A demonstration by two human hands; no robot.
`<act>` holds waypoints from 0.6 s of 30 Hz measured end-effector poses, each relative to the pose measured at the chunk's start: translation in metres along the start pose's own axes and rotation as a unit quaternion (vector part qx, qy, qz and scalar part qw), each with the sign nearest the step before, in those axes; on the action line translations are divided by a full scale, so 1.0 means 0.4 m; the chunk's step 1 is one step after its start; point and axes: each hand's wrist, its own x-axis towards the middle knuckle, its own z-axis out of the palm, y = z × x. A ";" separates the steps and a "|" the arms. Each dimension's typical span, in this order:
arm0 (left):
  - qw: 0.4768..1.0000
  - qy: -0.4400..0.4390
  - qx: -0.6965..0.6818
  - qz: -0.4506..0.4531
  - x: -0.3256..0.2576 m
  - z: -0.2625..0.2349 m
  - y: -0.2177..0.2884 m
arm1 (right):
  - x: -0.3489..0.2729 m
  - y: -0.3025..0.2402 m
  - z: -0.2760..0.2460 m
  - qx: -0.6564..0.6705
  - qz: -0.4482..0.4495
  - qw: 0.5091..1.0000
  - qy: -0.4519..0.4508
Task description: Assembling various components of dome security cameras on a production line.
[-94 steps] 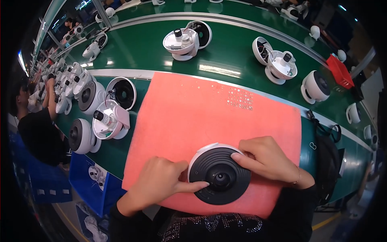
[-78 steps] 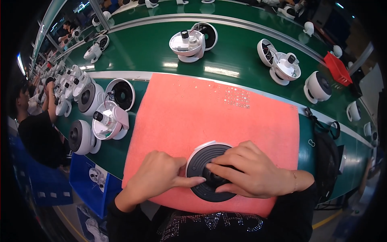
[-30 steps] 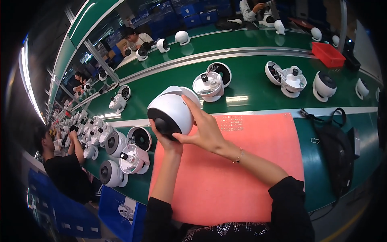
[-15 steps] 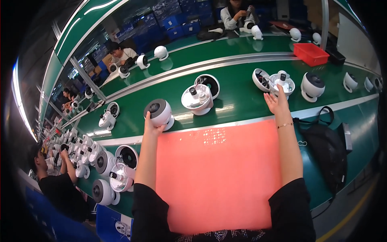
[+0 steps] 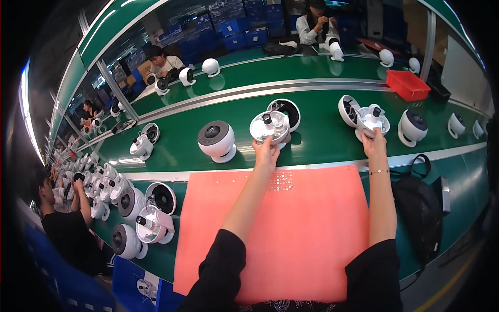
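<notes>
My left hand (image 5: 266,154) grips the near rim of an opened round white device (image 5: 260,126), camera-like, on a stubby foot. Its hinged-back black-lined shell (image 5: 287,112) leans behind it, and a small black cylinder stands inside. To the right, my right hand (image 5: 374,142) holds the near side of a second opened white device (image 5: 382,124), its half shell (image 5: 347,108) tipped to the left with wires showing. Left of my left hand stands a closed white device with a grey face (image 5: 217,136), untouched. Fingertips under both held devices are partly hidden.
A pink mat (image 5: 280,234) lies before me. Several white devices crowd the left (image 5: 150,223), beside a co-worker (image 5: 67,223). A red tray (image 5: 407,86) sits at the back right, and a black bag (image 5: 418,208) at the right. Other people sit across the green line.
My left hand has left the closed grey-faced device and moved right onto the opened device. My right hand, spread beside the other opened device before, has now closed on its near side.
</notes>
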 end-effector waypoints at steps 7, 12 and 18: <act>0.998 -0.054 0.015 0.011 -0.109 -0.086 0.089 | -0.191 -0.091 0.126 -0.083 0.026 0.986 -0.143; 0.996 -0.055 0.075 -0.014 -0.377 -0.239 0.274 | -0.290 -0.117 0.199 -0.164 0.136 0.950 -0.228; 0.989 0.076 0.111 0.054 -0.585 -0.486 0.396 | -0.464 -0.032 0.230 -0.281 0.254 0.873 -0.308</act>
